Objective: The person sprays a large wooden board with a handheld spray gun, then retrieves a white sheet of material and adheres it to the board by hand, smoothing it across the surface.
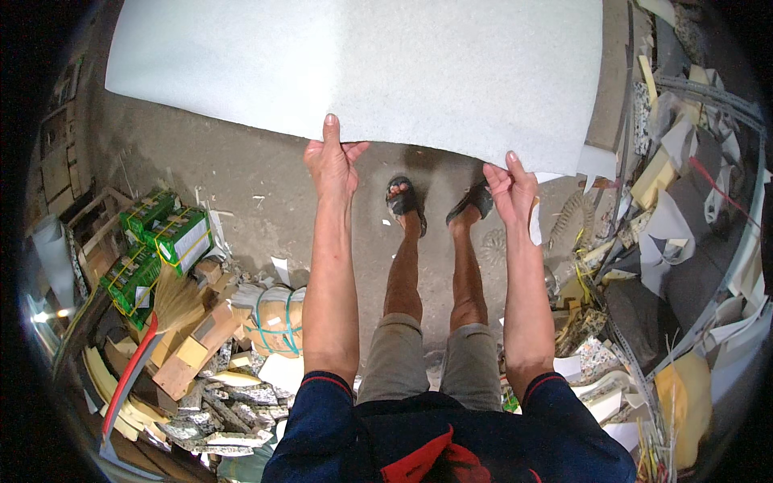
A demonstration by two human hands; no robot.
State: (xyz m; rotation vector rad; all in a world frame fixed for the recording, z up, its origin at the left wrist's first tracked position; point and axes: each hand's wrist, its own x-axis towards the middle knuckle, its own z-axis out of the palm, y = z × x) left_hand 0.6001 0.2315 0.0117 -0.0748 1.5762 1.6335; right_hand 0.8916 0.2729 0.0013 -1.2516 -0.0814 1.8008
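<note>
A large white sheet, apparently thin foam or felt, stretches out in front of me across the top of the view. My left hand grips its near edge around the middle, thumb on top and fingers underneath. Further right, my right hand pinches the same edge near the sheet's right corner, thumb also on top. Between the hands the edge sags slightly. The far side of the sheet runs out of view. A small white piece shows against my right wrist.
Green boxes, a broom with a red handle and a strapped bundle lie at left among foam offcuts. More scraps and grey sheets pile up at right beside a metal rail. My sandalled feet stand on the concrete floor.
</note>
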